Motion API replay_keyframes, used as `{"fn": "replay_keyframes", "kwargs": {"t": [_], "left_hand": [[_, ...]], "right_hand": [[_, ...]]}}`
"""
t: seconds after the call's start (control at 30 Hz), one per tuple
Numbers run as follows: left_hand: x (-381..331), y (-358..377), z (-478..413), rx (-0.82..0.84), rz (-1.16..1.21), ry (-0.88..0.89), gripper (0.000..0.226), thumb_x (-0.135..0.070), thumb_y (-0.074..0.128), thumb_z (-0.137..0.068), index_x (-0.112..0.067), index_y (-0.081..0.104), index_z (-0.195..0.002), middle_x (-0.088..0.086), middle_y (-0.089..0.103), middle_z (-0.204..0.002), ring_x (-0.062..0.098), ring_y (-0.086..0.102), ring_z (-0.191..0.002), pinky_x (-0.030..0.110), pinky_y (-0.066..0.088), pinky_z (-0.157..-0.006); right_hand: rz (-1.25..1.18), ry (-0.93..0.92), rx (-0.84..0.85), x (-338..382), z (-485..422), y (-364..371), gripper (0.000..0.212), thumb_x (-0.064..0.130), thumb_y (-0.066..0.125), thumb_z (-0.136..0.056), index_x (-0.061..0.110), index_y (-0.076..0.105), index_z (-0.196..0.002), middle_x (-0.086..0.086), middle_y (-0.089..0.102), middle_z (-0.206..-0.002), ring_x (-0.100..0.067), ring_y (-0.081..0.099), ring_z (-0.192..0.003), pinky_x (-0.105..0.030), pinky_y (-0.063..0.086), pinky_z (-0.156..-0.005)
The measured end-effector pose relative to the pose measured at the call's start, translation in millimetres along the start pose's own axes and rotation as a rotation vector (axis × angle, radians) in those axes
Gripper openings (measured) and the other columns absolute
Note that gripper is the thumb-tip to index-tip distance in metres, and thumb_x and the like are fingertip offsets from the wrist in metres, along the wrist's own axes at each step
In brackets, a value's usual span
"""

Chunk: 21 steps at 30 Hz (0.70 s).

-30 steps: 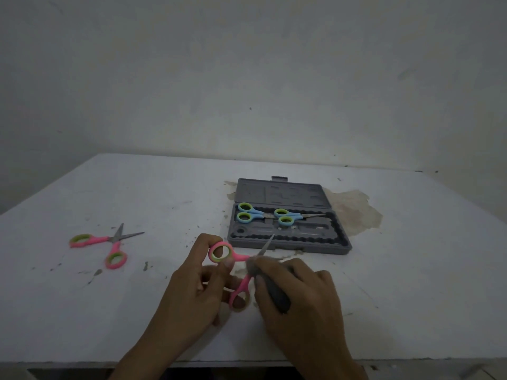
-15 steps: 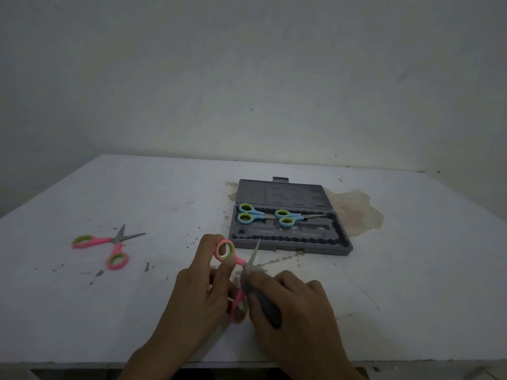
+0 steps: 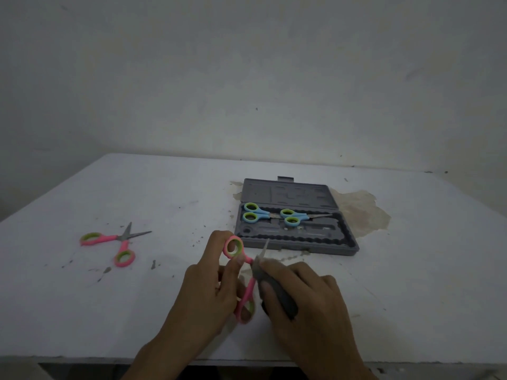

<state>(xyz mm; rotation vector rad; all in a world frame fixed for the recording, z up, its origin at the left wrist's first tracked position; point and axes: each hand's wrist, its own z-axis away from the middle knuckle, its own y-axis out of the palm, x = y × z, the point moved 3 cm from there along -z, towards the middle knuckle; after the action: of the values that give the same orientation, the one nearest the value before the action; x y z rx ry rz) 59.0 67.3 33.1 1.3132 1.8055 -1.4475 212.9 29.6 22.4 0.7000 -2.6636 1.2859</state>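
Upper ring of the pink scissors (image 3: 248,290) has shifted slightly toward the grey case (image 3: 301,246) since a second ago; left hand (image 3: 208,292) pinches their handles above the table (image 3: 82,311) near its front edge, right hand (image 3: 310,305) grips a grey-handled tool (image 3: 277,293) at their pivot.

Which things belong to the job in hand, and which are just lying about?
In use: pink scissors in the left hand; grey-handled tool in the right hand.
Lying about: second pink scissors, blades open; left blue scissors and right blue scissors in the grey case.
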Motion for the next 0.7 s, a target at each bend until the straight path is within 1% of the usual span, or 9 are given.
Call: {"fn": "replay_keyframes", "kwargs": {"t": [0.07, 0.13, 0.2, 0.37, 0.43, 0.53, 0.6, 0.67, 0.7], "left_hand": [[-5.4, 1.9, 1.4, -0.002, 0.065, -0.011, 0.013, -0.041, 0.042, -0.094, -0.034, 0.042, -0.105, 0.013, 0.069, -0.061, 0.023, 0.067, -0.048, 0.017, 0.041, -0.033], [-11.2, -3.7, 0.7, -0.046, 0.162, -0.031, 0.005, -0.033, 0.044, -0.096, -0.035, 0.045, -0.101, 0.014, 0.069, -0.060, 0.025, 0.068, -0.047, 0.015, 0.038, -0.032], [-13.8, -13.9, -1.1, -0.094, 0.253, -0.068, 0.007, -0.031, 0.045, -0.097, -0.037, 0.046, -0.096, 0.014, 0.068, -0.061, 0.030, 0.068, -0.049, 0.019, 0.036, -0.030], [-9.2, -18.2, -1.6, -0.056, 0.305, -0.163, 0.003, -0.033, 0.043, -0.098, -0.035, 0.045, -0.098, 0.015, 0.069, -0.062, 0.037, 0.069, -0.051, 0.022, 0.036, -0.032], [-6.9, -11.1, 0.4, -0.006, 0.282, -0.179, 0.004, -0.035, 0.043, -0.097, -0.034, 0.044, -0.101, 0.014, 0.070, -0.062, 0.036, 0.069, -0.051, 0.022, 0.037, -0.032], [-7.3, -3.4, 2.7, 0.027, 0.263, -0.179, 0.004, -0.031, 0.044, -0.099, -0.034, 0.044, -0.101, 0.013, 0.070, -0.064, 0.032, 0.069, -0.049, 0.022, 0.039, -0.031], [-9.9, -5.3, 2.8, 0.023, 0.306, -0.182, 0.004, -0.033, 0.045, -0.096, -0.032, 0.045, -0.100, 0.016, 0.070, -0.064, 0.036, 0.069, -0.050, 0.021, 0.036, -0.030], [-9.9, -11.5, 3.3, 0.002, 0.345, -0.193, 0.012, -0.038, 0.045, -0.093, -0.030, 0.046, -0.101, 0.020, 0.068, -0.065, 0.040, 0.068, -0.051, 0.020, 0.034, -0.032], [-8.0, -14.2, 3.7, -0.004, 0.340, -0.194, 0.012, -0.038, 0.045, -0.093, -0.030, 0.046, -0.101, 0.020, 0.068, -0.065, 0.041, 0.068, -0.051, 0.020, 0.034, -0.033]], "right_hand": [[-0.005, 0.008, -0.007, 0.6, -1.5, 3.7, 0.036, 0.042, 0.047, -0.091, 0.032, 0.054, -0.125, 0.009, 0.063, -0.089, -0.009, 0.056, -0.072, -0.024, 0.033, -0.060], [0.031, 0.008, 0.047, -0.1, 4.0, 9.9, 0.030, 0.043, 0.044, -0.092, 0.037, 0.051, -0.121, 0.010, 0.060, -0.086, -0.010, 0.055, -0.068, -0.025, 0.033, -0.059], [0.049, 0.030, 0.079, -4.7, 11.0, 12.6, 0.023, 0.045, 0.043, -0.093, 0.043, 0.051, -0.115, 0.013, 0.057, -0.085, -0.010, 0.054, -0.068, -0.027, 0.034, -0.058], [-0.032, 0.079, -0.111, -8.4, 7.6, 0.2, 0.031, 0.045, 0.040, -0.095, 0.031, 0.053, -0.120, 0.009, 0.064, -0.094, -0.011, 0.058, -0.077, -0.027, 0.040, -0.061], [-0.042, 0.066, -0.143, 0.4, 0.1, -3.0, 0.031, 0.044, 0.038, -0.096, 0.028, 0.050, -0.119, 0.007, 0.065, -0.093, -0.007, 0.055, -0.074, -0.027, 0.042, -0.061], [0.062, 0.022, -0.001, 13.5, -5.4, 4.4, 0.021, 0.043, 0.034, -0.095, 0.033, 0.044, -0.110, 0.010, 0.062, -0.081, -0.008, 0.055, -0.064, -0.028, 0.044, -0.060], [0.118, 0.078, 0.126, 10.0, -9.6, 5.8, 0.017, 0.045, 0.027, -0.098, 0.039, 0.038, -0.109, 0.013, 0.058, -0.082, -0.011, 0.054, -0.067, -0.032, 0.043, -0.065], [0.101, 0.198, 0.138, -8.9, -12.0, 3.9, 0.016, 0.047, 0.020, -0.101, 0.041, 0.032, -0.109, 0.011, 0.058, -0.091, -0.011, 0.050, -0.075, -0.035, 0.038, -0.073], [0.091, 0.242, 0.110, -17.4, -11.6, 1.0, 0.018, 0.047, 0.019, -0.101, 0.041, 0.033, -0.110, 0.010, 0.059, -0.093, -0.011, 0.047, -0.074, -0.035, 0.035, -0.073]]}}
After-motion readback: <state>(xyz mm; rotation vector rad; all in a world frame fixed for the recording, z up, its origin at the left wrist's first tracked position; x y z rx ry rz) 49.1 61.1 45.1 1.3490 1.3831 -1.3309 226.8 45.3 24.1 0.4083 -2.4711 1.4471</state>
